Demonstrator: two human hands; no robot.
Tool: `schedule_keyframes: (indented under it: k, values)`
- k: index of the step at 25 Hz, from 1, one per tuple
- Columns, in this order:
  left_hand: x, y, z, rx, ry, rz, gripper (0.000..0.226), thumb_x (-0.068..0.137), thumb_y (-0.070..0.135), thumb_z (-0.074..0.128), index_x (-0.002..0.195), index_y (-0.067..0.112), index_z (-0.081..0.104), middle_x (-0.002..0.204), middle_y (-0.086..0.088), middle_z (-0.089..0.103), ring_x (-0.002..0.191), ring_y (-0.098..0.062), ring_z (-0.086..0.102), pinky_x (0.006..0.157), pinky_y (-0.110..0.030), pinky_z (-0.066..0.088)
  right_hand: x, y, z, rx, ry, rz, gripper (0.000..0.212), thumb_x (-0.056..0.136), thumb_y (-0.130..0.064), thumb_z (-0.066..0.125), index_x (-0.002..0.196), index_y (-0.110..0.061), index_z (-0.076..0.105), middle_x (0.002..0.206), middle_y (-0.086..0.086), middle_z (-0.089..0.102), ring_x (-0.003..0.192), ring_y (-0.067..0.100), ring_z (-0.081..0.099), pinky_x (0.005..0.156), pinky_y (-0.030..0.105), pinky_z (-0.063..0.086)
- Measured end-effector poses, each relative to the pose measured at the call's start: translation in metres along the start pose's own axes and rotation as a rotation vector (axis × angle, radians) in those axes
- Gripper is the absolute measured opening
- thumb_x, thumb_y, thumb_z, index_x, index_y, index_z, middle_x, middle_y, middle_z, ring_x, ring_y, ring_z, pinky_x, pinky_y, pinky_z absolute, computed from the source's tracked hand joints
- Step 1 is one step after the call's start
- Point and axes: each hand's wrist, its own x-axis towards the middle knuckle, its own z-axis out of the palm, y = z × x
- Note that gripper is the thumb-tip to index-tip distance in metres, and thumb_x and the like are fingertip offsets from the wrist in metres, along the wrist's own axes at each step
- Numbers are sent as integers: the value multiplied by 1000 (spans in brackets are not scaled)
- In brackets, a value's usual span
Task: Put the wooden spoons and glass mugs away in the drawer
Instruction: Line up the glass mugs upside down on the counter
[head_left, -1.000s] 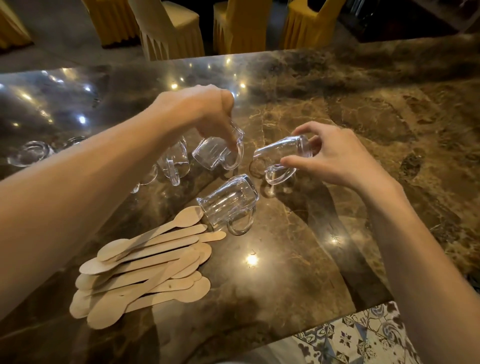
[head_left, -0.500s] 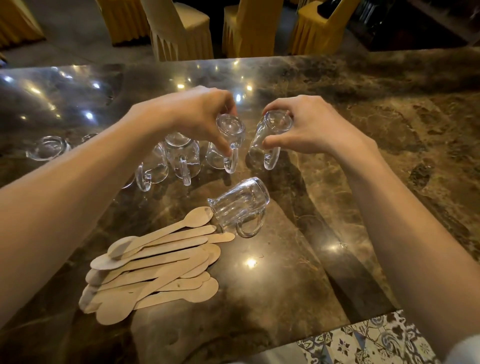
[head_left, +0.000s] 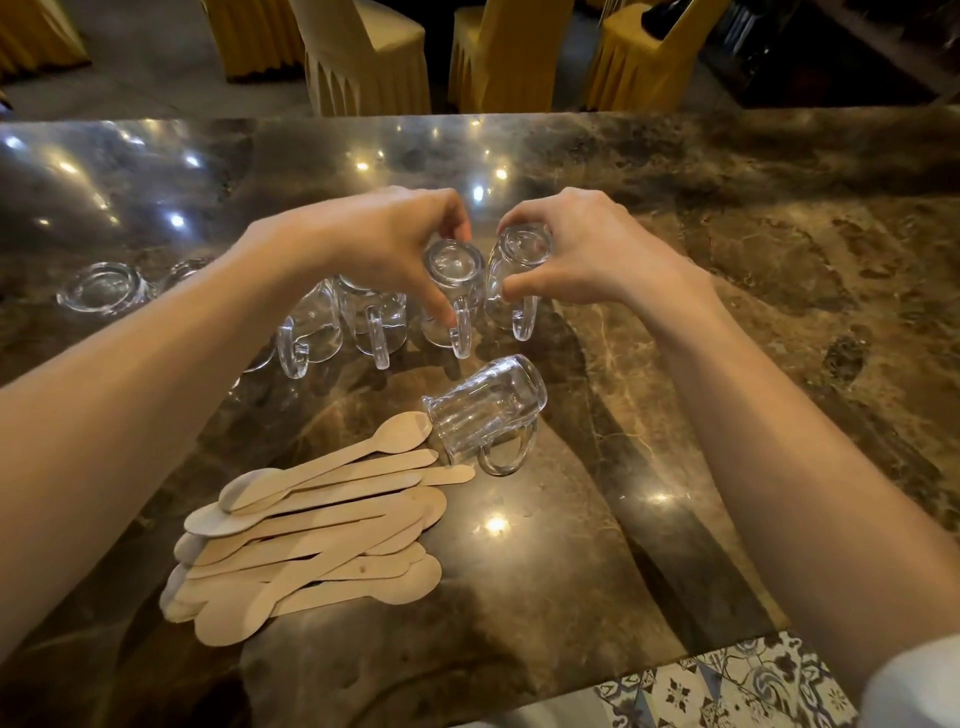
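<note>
Left hand (head_left: 384, 244) and right hand (head_left: 582, 249) each grip an upturned glass mug (head_left: 449, 291) (side by side)

Brown veined marble counter (head_left: 753, 291), pale tan wooden spoons (head_left: 322, 525), yellow chair covers (head_left: 363, 57).

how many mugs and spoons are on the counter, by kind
mugs: 7 in view, one partly behind the left arm
spoons: about 10, overlapping in a pile, so no exact count
total: about 17
</note>
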Motion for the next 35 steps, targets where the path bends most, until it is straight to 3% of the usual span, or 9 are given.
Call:
schedule_keyframes:
  k: [5, 12, 16, 19, 21, 24, 27, 31, 35]
  values:
    - [-3, -1, 1, -41, -1, -6, 74, 51, 39, 88, 109, 28, 43, 89, 16, 48, 75, -4, 49, 59, -21, 39, 6, -1, 4, -8, 15, -10, 61, 65, -50, 78, 120, -33, 58, 121, 1, 56, 89, 10, 43, 71, 27, 39]
    - [-7, -5, 7, -79, 12, 24, 73, 55, 38, 86, 111, 28, 42, 109, 5, 54, 86, -17, 56, 69, -28, 46, 7, 0, 11, -40, 13, -10, 60, 61, -52, 78, 116, -34, 60, 116, 2, 57, 97, 18, 52, 72, 30, 40]
    - [-10, -7, 8, -85, 32, 51, 74, 58, 39, 83, 119, 24, 43, 116, 3, 52, 99, -19, 54, 82, -31, 45, 9, 0, 11, -74, -21, -12, 65, 65, -52, 76, 123, -33, 55, 121, 4, 54, 103, 21, 55, 75, 31, 42]
    - [-15, -4, 8, -40, 35, 49, 80, 61, 39, 81, 128, 20, 42, 127, -1, 51, 112, -19, 50, 93, -30, 43, 3, 2, 9, -124, -70, -1, 78, 67, -58, 72, 135, -33, 42, 128, 5, 50, 112, 24, 52, 86, 38, 46]
    - [-30, 0, 7, -37, 97, 57, 83, 63, 41, 78, 134, 18, 40, 134, 0, 48, 120, -14, 47, 98, -24, 38, -13, 7, 8, -28, -30, 38, 84, 67, -66, 67, 137, -30, 39, 126, 1, 51, 107, 19, 54, 88, 37, 47]
    - [-64, 10, 15, -119, 339, 159, 71, 67, 48, 69, 129, 20, 49, 129, 3, 51, 115, -6, 48, 98, -15, 37, -50, 23, 16, 245, 145, 125, 59, 72, -61, 66, 119, -27, 55, 102, -9, 60, 82, 3, 55, 71, 20, 42]
    - [-100, 17, 35, -192, 424, 216, 49, 73, 46, 65, 116, 24, 58, 120, 8, 55, 108, -2, 52, 94, -16, 43, -84, 33, 33, 683, 36, 251, 36, 72, -46, 73, 100, -25, 65, 83, -9, 67, 64, -2, 61, 56, 14, 45]
    - [-146, -2, 63, -237, 518, 180, 36, 81, 48, 60, 110, 27, 61, 113, 12, 60, 104, -3, 57, 90, -25, 48, -104, 39, 48, 772, -182, 88, 55, 62, -37, 81, 114, -32, 64, 103, -8, 67, 72, 6, 59, 74, 22, 54]
    - [-192, -45, 87, -211, 545, 33, 36, 85, 57, 50, 114, 37, 58, 117, 23, 56, 109, 0, 55, 92, -24, 46, -104, 36, 56, 726, -220, -25, 78, 61, -31, 83, 132, -33, 51, 100, -24, 62, 69, 2, 53, 65, 11, 47]
